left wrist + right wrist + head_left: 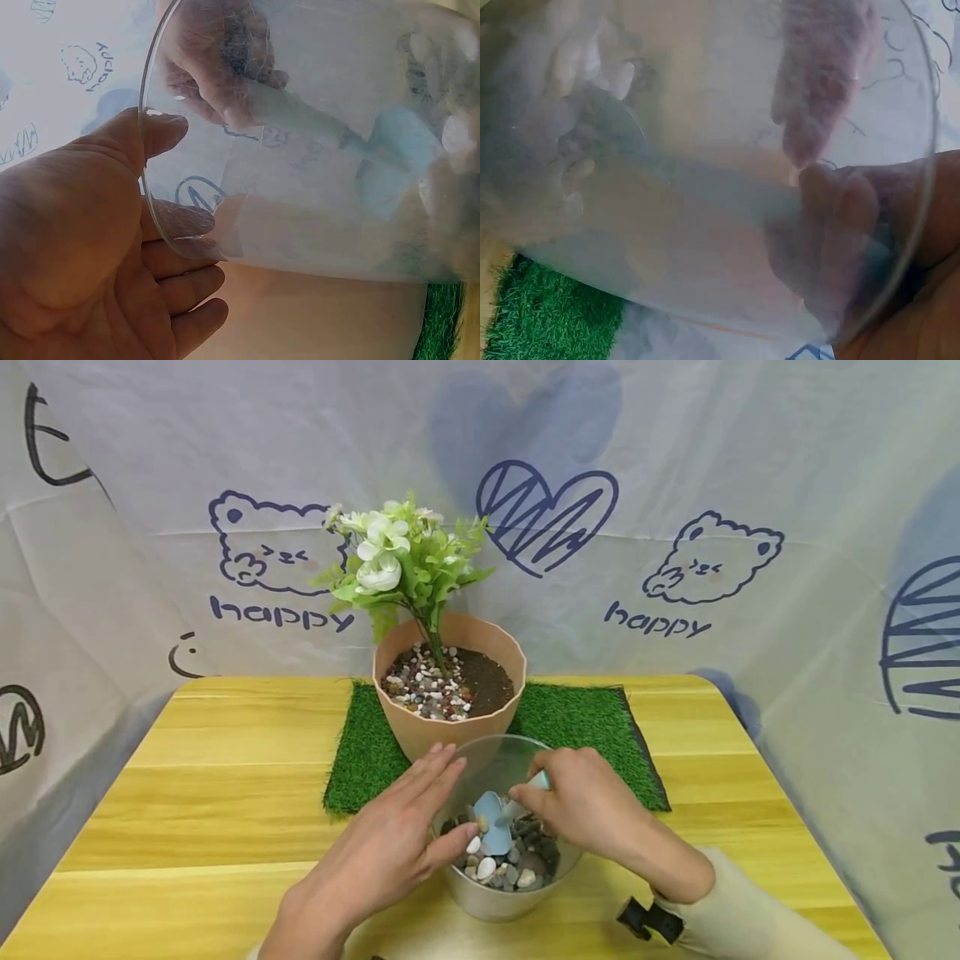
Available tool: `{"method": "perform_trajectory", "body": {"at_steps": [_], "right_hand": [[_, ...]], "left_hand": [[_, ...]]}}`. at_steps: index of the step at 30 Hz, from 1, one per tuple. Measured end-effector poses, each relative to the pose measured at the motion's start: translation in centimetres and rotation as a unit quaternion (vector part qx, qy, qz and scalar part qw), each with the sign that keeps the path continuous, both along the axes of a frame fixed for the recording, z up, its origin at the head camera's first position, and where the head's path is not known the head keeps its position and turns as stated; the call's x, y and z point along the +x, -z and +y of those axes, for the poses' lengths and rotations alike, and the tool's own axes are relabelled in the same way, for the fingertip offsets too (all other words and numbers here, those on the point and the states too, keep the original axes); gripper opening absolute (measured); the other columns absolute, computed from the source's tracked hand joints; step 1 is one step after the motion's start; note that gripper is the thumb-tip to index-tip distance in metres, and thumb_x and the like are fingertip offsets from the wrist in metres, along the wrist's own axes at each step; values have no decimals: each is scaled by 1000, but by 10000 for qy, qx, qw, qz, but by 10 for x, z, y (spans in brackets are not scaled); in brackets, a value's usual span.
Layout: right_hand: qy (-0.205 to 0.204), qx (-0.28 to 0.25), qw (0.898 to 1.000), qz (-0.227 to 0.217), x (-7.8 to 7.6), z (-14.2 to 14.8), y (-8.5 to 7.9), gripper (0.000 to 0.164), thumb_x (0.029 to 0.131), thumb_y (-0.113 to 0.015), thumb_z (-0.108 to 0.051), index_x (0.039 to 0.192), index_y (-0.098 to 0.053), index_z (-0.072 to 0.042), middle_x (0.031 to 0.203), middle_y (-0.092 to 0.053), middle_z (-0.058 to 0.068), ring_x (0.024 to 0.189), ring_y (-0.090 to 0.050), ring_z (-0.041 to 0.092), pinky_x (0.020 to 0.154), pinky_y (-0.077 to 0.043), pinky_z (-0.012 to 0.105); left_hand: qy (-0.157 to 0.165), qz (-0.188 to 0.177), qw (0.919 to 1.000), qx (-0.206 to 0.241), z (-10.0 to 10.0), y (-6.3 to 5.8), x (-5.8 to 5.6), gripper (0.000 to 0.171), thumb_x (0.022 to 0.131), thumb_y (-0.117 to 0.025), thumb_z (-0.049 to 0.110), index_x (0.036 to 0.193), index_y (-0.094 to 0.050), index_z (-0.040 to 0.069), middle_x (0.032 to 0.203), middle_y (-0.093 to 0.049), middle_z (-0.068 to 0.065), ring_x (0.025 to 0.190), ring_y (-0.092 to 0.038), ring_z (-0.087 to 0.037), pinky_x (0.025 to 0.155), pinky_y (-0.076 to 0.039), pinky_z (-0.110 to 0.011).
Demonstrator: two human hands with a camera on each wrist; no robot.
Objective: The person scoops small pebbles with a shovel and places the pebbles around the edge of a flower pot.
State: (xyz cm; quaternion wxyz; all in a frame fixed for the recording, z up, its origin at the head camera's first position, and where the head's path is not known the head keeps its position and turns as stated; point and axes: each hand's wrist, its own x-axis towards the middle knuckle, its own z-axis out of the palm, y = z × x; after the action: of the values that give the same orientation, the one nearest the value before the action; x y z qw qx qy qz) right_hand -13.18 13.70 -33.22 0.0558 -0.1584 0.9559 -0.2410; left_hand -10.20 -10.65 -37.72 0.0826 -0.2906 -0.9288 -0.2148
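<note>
A clear bucket (501,906) of grey, white and tan pebbles (512,870) stands at the front of the table. My right hand (588,797) grips the pale blue handle of a small shovel (492,827) inside it. The light blue blade rests among the pebbles, a tan pebble on it. My left hand (386,835) lies against the bucket's left rim, fingers mostly straight and thumb over the rim (142,150). Through the cloudy wall in the right wrist view, the right fingers (832,217) curl round the handle.
Behind the bucket, a peach planter (450,727) sits on a green turf mat (585,727). White flowers with green leaves (408,560) rise from it, over small coloured stones (420,685) and bare dark soil (487,681). A printed cloth (555,635) hangs behind the wooden table (210,802).
</note>
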Motion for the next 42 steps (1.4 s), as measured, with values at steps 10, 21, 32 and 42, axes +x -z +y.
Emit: {"method": "perform_trajectory", "body": {"at_steps": [10,21,32,42], "right_hand": [[131,-695,9944,-781,0,8,-5,19,99,-75,-26,94,-73,-7,56,-66,0,43,-62,12,44,-56,29],[-72,-1381,9822,-1268,-4,28,-12,20,99,-74,-29,92,-76,-10,58,-67,2,45,-63,15,46,-60,37],[209,-2498,9529,-1709,-3,55,-12,27,99,-74,-23,96,-74,3,61,-65,7,47,-58,14,40,-54,29],[552,-3166,9296,-1804,-6,75,-5,29,101,-70,-16,102,-71,13,70,-69,15,49,-58,12,42,-55,29]], "left_hand": [[-7,-185,9998,42,1,0,1,76,106,-56,55,161,-42,6,171,-33,-12,159,-30,-24,128,-32,-45],[-21,-283,9996,55,1,0,1,77,106,-53,58,163,-39,7,172,-30,-10,160,-28,-23,129,-30,-45],[-8,-147,9999,10,0,0,1,82,106,-47,64,163,-39,7,172,-31,-9,161,-27,-23,129,-29,-44],[53,-109,9999,5,-1,0,1,83,104,-50,65,163,-39,7,172,-32,-9,160,-28,-22,129,-30,-44]]}}
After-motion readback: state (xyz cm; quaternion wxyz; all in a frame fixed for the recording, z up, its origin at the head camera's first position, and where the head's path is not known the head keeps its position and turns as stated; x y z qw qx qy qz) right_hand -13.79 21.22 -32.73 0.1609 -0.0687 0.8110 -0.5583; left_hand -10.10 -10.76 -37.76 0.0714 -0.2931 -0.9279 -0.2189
